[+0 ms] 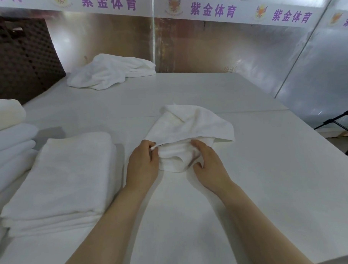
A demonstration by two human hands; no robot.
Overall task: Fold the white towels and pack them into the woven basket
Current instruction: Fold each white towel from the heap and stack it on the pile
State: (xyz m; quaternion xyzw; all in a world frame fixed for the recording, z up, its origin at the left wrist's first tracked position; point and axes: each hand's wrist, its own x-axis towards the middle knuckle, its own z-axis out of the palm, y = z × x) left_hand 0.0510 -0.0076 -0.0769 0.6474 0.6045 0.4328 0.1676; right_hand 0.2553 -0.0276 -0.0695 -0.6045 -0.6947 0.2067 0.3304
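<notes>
Left hand (pixel 143 163): fingers curled tight, pinching the crumpled towel (pixel 191 129) by its near edge.
Right hand (pixel 207 166): fingers bent, gripping the bunched cloth mid-worktop (pixel 250 168).

The crumpled towel (pixel 189 127) is showing as soft, matt white terry cloth with a slightly nubby pile, and the folded stack (pixel 59 176) is looking like the same cloth, pressed flatter. The table (pixel 251 178) is appearing smooth, matt and white. The basket (pixel 16 59) is showing a dark brown, rough woven surface, while the wall panels (pixel 235 45) behind are gleaming like brushed, reflective metal.
</notes>
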